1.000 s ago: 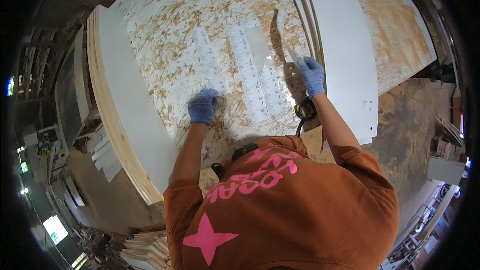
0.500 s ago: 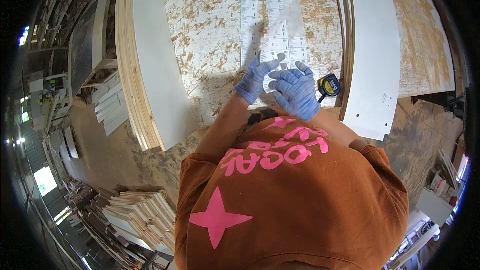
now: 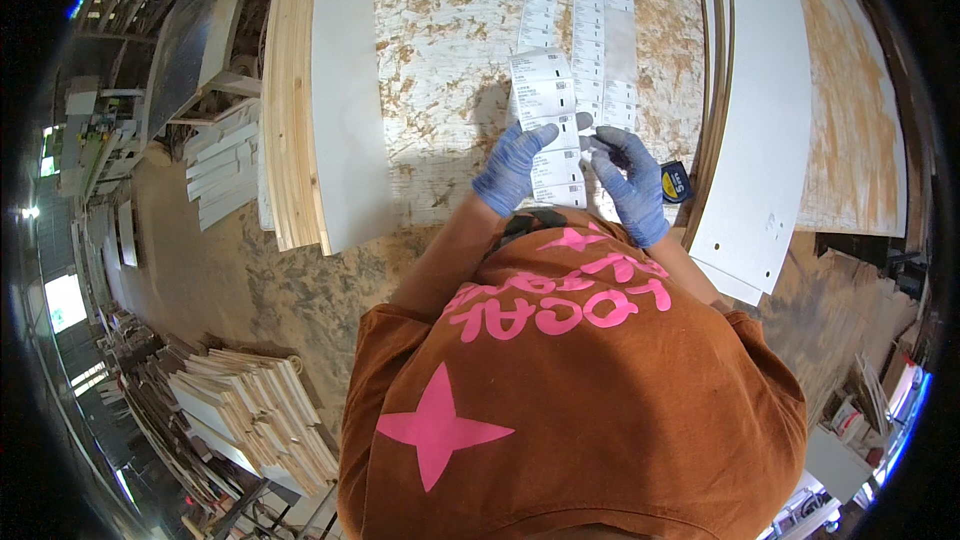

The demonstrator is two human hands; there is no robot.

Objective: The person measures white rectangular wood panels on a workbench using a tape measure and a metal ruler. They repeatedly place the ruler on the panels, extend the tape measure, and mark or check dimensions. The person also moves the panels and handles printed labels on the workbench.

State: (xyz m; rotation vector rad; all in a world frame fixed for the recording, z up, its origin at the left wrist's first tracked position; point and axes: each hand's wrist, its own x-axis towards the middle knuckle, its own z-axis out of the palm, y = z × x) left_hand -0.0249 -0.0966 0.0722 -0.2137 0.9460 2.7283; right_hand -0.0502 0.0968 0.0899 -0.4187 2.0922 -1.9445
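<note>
The left hand (image 3: 512,168), in a blue glove, held a closed grip on the left edge of a white label strip (image 3: 548,125) raised above the desk (image 3: 450,30). The right hand (image 3: 630,180), also gloved, pinched the strip's right edge. More label strips (image 3: 600,50) lay flat beyond. A tape measure (image 3: 677,181) sat just beside the right hand, near a white panel (image 3: 760,120).

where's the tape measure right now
In the head view the tape measure lies on the board to the person's right, just beside the right hand and against the edge of the white panel.
</note>
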